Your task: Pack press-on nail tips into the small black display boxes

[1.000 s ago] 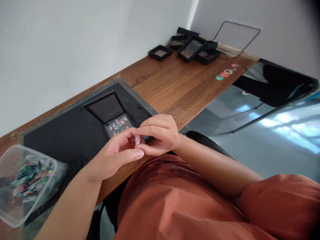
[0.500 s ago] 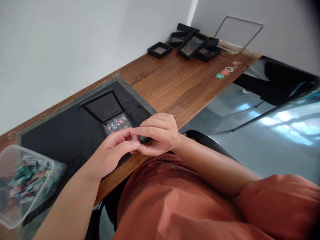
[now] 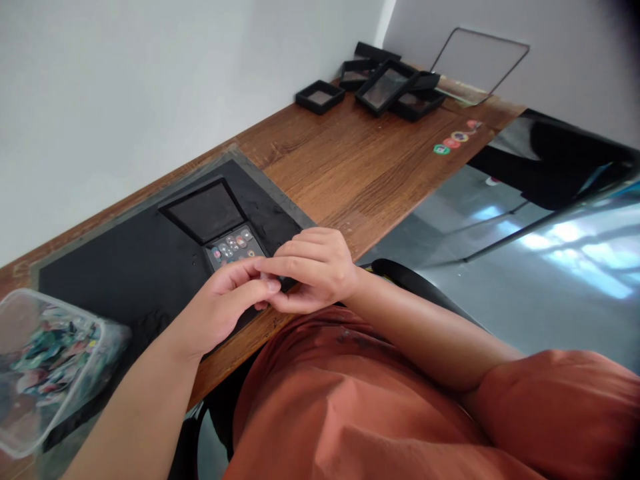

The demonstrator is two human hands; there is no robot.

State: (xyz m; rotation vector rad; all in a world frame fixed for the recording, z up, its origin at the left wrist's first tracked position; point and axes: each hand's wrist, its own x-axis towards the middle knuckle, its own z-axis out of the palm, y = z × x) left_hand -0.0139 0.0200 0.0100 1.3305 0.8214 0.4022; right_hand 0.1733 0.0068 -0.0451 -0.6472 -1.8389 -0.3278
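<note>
My left hand (image 3: 223, 303) and my right hand (image 3: 316, 268) meet fingertip to fingertip above the table's front edge. Both are closed in a pinch around something small, which the fingers hide almost wholly. Just beyond them, a black hinged case (image 3: 205, 212) stands with its lid raised. Inside its base sit several small round badge-like pieces (image 3: 231, 247) with pictures on them; my hands cover the near part of the case. Beneath it lies a dark mat (image 3: 120, 247).
At the left, a clear plastic tub (image 3: 103, 327) holds many colourful small pieces. Several black frames (image 3: 320, 97) are piled at the back of the wooden table (image 3: 320, 173). Round stickers (image 3: 451, 143) lie near its right edge. A wire frame (image 3: 493, 40) stands against the wall.
My fingertips have closed further over the small thing, a pinkish clear bit of which showed before. Both hands have shifted very slightly left.
</note>
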